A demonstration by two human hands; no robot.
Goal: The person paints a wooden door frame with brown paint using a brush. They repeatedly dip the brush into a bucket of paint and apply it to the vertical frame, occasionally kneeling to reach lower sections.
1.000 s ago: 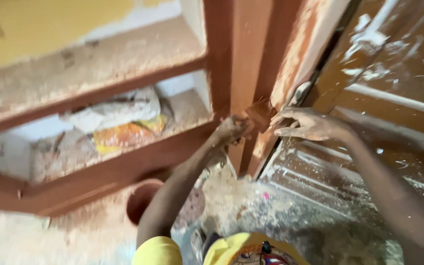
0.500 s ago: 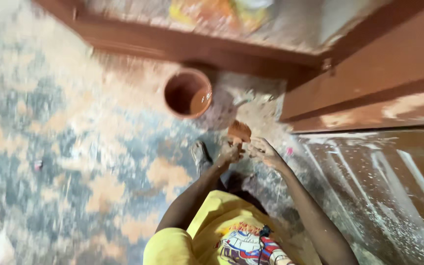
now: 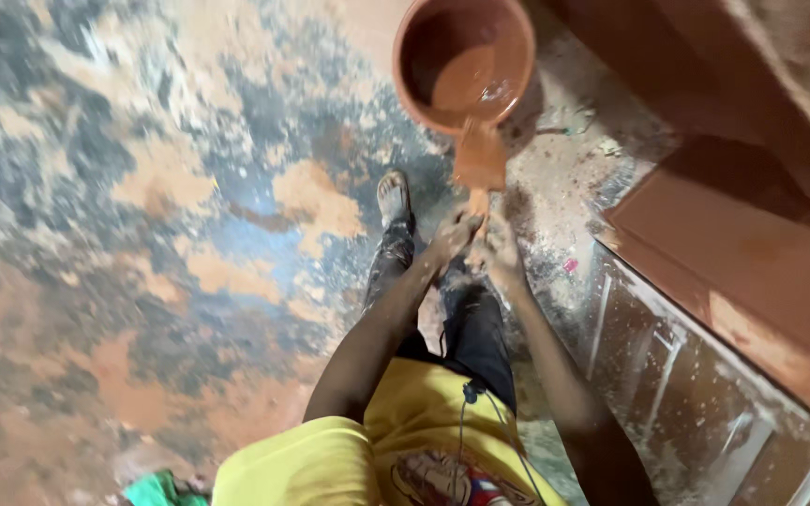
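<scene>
My left hand (image 3: 450,234) and my right hand (image 3: 501,251) are pressed together in front of me, low over the floor. Both pinch one end of a brown, stain-soaked rag (image 3: 478,161). The rest of the rag stretches toward a round reddish-brown bowl (image 3: 405,82), and its far end touches the near rim. The bowl stands on the floor and holds brown liquid. My bare foot (image 3: 393,197) is on the floor just left of my hands.
The floor (image 3: 171,215) is blotched blue, grey and orange with dust. A brown-stained wooden frame (image 3: 752,244) runs along the right side. A dusty panelled door (image 3: 696,412) lies below it. A green object (image 3: 157,492) shows at the bottom left edge.
The view has swung from the wooden frame down to the floor. Both hands have come down with the rag, and the bowl is now much closer to them.
</scene>
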